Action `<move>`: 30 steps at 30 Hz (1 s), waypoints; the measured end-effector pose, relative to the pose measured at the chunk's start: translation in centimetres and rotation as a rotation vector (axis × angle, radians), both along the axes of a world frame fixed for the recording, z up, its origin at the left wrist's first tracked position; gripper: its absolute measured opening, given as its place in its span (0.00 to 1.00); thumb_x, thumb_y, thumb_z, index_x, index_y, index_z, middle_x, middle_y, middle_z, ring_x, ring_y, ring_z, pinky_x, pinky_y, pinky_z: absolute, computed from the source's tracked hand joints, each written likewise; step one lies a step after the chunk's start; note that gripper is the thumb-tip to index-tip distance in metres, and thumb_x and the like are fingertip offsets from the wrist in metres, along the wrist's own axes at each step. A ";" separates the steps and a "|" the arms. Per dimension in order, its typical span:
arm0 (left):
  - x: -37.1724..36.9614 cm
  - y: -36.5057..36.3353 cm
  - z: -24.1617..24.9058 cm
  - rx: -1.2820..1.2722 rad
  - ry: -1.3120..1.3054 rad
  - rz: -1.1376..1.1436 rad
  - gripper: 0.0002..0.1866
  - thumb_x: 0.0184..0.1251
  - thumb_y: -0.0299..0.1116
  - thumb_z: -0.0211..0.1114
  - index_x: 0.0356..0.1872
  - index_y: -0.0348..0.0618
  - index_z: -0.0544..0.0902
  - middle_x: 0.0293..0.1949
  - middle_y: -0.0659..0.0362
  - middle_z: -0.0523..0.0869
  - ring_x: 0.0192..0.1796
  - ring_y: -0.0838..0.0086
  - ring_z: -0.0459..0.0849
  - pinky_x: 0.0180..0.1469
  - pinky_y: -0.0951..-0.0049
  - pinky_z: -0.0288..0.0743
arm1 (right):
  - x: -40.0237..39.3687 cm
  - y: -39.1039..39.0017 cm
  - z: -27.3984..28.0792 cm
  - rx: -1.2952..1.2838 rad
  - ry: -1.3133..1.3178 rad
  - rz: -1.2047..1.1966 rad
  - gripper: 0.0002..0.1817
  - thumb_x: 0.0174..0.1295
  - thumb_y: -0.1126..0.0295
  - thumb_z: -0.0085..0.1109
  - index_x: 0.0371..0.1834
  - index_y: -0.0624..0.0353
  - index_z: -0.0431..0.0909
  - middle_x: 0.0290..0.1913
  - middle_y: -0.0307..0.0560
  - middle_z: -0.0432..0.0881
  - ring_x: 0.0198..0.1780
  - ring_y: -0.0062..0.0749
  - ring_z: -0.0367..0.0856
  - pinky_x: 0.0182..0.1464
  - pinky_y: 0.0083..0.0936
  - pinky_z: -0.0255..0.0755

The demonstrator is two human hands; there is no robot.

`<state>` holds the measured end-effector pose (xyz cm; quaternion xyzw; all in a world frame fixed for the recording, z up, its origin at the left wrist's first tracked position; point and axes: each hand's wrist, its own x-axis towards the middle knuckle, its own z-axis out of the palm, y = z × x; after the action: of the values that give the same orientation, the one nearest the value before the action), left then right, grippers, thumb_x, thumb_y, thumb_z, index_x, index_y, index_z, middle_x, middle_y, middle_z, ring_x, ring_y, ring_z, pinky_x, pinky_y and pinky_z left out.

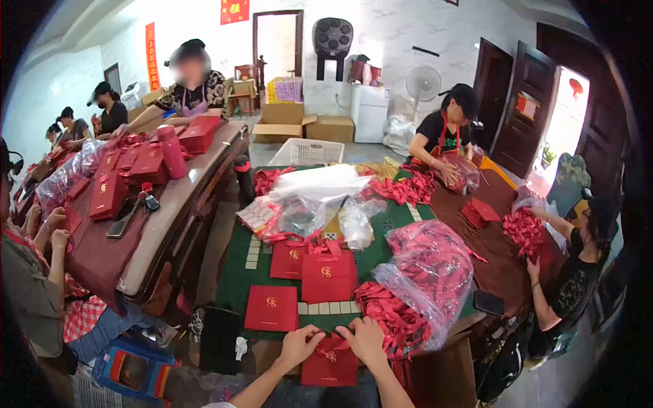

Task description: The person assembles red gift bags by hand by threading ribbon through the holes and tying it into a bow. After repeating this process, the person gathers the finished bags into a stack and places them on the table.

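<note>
At the table's front edge, a small red paper gift bag (pixel 329 372) with gold lettering hangs upright between my hands. My left hand (pixel 301 345) pinches at the red ribbon by the bag's upper left edge. On the other side, the fingers of my right hand (pixel 365 340) are bent in at the ribbon near the top right corner. Just beyond lie more red bags: a flat one (pixel 271 308) to the left and one with ribbon handles (pixel 329 280) straight ahead. Loose red ribbons (pixel 391 314) spill from a clear plastic sack (pixel 435 272) beside my right hand.
White plastic sheeting (pixel 316 183) covers the far part of the green table (pixel 235 299). A phone (pixel 488 303) lies to the right. Co-workers handle ribbons and bags at both sides. The left table (pixel 139 262) bears bag stacks and a red bottle (pixel 172 153).
</note>
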<state>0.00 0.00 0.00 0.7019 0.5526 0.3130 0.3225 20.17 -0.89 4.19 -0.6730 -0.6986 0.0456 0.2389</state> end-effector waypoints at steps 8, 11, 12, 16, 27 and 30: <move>0.5 -0.1 0.6 0.109 -0.082 0.070 0.13 0.63 0.44 0.70 0.35 0.44 0.89 0.33 0.52 0.88 0.37 0.57 0.88 0.39 0.62 0.80 | 2.1 -0.1 -0.6 -0.177 0.477 0.240 0.12 0.64 0.61 0.62 0.37 0.59 0.83 0.33 0.53 0.83 0.38 0.49 0.84 0.40 0.40 0.75; 0.7 -0.2 1.0 0.152 -0.060 0.100 0.13 0.63 0.42 0.70 0.36 0.41 0.89 0.34 0.51 0.89 0.37 0.60 0.89 0.39 0.65 0.81 | 2.3 -0.4 1.7 -0.093 0.610 0.167 0.08 0.67 0.68 0.60 0.38 0.62 0.82 0.35 0.56 0.84 0.40 0.49 0.85 0.41 0.36 0.76; 0.8 -1.2 0.3 0.143 -0.069 0.113 0.12 0.62 0.40 0.71 0.35 0.41 0.89 0.33 0.51 0.89 0.35 0.61 0.89 0.36 0.67 0.80 | 2.5 -1.2 0.7 -0.161 0.645 0.145 0.08 0.66 0.68 0.60 0.39 0.63 0.82 0.35 0.56 0.84 0.40 0.48 0.85 0.42 0.35 0.76; 1.1 -1.2 1.4 0.194 -0.119 0.101 0.09 0.59 0.34 0.74 0.35 0.40 0.89 0.30 0.52 0.88 0.29 0.63 0.86 0.31 0.70 0.77 | 3.4 -0.9 1.0 -0.163 0.539 0.053 0.10 0.66 0.65 0.62 0.40 0.62 0.83 0.36 0.55 0.84 0.40 0.46 0.86 0.42 0.35 0.77; 2.1 -1.1 1.7 0.262 -0.010 0.064 0.09 0.56 0.35 0.76 0.33 0.42 0.89 0.27 0.55 0.86 0.29 0.64 0.85 0.31 0.67 0.77 | 0.6 3.3 -2.0 -0.379 0.340 0.287 0.13 0.56 0.59 0.69 0.33 0.58 0.87 0.30 0.52 0.86 0.36 0.48 0.85 0.40 0.40 0.77; 2.0 -0.9 1.6 0.233 -0.046 0.064 0.09 0.56 0.36 0.77 0.32 0.42 0.90 0.28 0.55 0.86 0.29 0.64 0.85 0.32 0.68 0.78 | 1.1 3.1 -2.6 -0.416 0.340 0.271 0.13 0.55 0.59 0.70 0.33 0.58 0.85 0.32 0.52 0.87 0.37 0.47 0.86 0.40 0.40 0.77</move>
<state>2.01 -0.93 1.64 0.7091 0.5271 0.4015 0.2413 21.25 2.16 1.56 -0.5909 -0.7074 0.3314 0.2012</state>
